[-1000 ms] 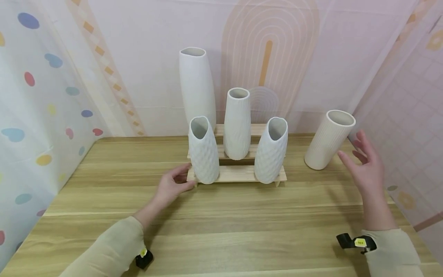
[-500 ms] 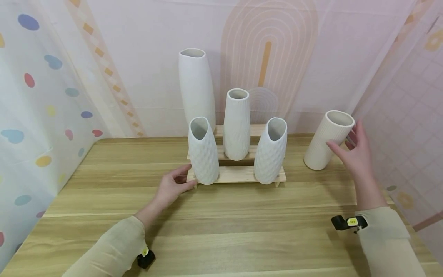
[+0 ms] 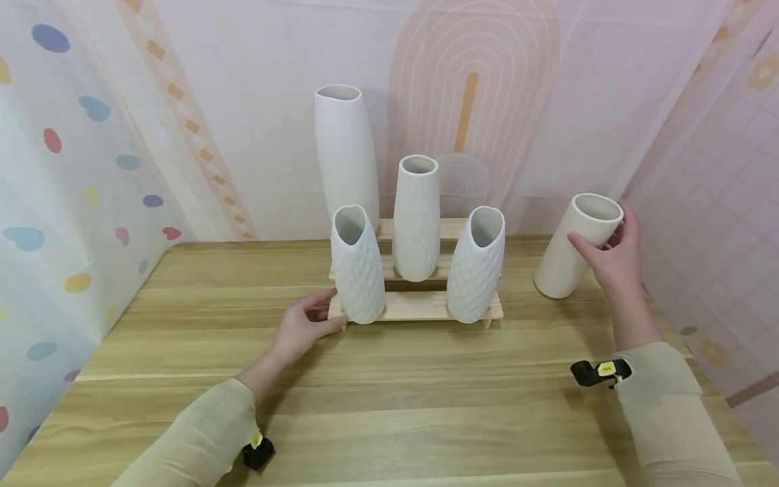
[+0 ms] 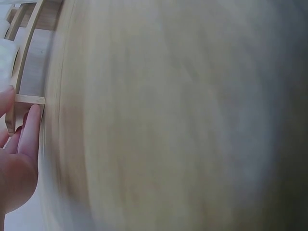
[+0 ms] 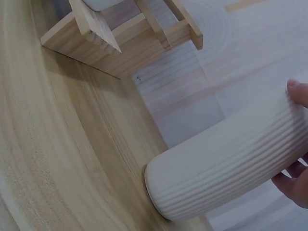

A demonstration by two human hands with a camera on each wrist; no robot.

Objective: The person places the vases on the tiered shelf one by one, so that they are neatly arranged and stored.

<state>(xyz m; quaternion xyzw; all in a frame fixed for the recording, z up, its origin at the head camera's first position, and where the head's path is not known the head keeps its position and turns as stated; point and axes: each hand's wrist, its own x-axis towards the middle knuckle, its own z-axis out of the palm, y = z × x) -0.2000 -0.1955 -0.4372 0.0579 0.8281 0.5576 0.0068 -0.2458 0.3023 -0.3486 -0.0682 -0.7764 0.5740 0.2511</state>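
On the right of the table a ribbed cream-white vase (image 3: 561,253) stands upright. My right hand (image 3: 617,260) holds its upper part, thumb in front and fingers round the far side; the right wrist view shows thumb and fingers on opposite sides of the ribbed wall. My left hand (image 3: 299,329) grips the left end of a stepped wooden stand (image 3: 416,306), thumb and fingers about its front corner in the left wrist view. Two dimpled white vases, one left (image 3: 360,284) and one right (image 3: 477,277), occupy the lowest step. Behind them are a textured white vase (image 3: 417,223) and a tall smooth vase (image 3: 347,149).
The wood-grain table (image 3: 389,406) backs onto a patterned curtain (image 3: 268,135). A dotted curtain (image 3: 55,189) closes the left side and a checked one (image 3: 718,223) the right. Between stand and ribbed vase lies a strip of bare tabletop.
My right hand has moved left from beside the ribbed vase and closed round its upper part. The left hand, the stand and the vases have stayed in place.
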